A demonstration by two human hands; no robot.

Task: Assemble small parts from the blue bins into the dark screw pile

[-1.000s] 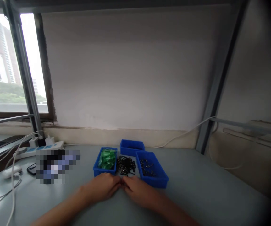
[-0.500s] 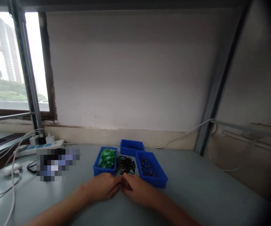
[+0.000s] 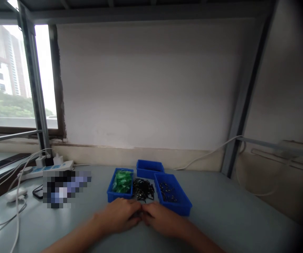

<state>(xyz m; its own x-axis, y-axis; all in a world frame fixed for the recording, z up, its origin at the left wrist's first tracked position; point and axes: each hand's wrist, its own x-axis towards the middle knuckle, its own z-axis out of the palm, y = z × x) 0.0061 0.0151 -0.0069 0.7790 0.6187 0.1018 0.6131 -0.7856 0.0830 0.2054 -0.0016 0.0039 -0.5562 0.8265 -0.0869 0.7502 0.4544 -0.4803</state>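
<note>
Right, it's fingertips to fingertips: the left hand and right hand meet just on the near side of a dark pile on the surface. Fingers curled inward, though whether they pinch anything, I can't tell! The pile lies towards the back edge, between a blue box of green packets and a wider blue box. Small metallic bits sit inside that one; finished or not, unclear. Plenty seems left, with the heap loose: thin, blackish, tangled, glinting pieces.

Dim light, bright left window
</note>
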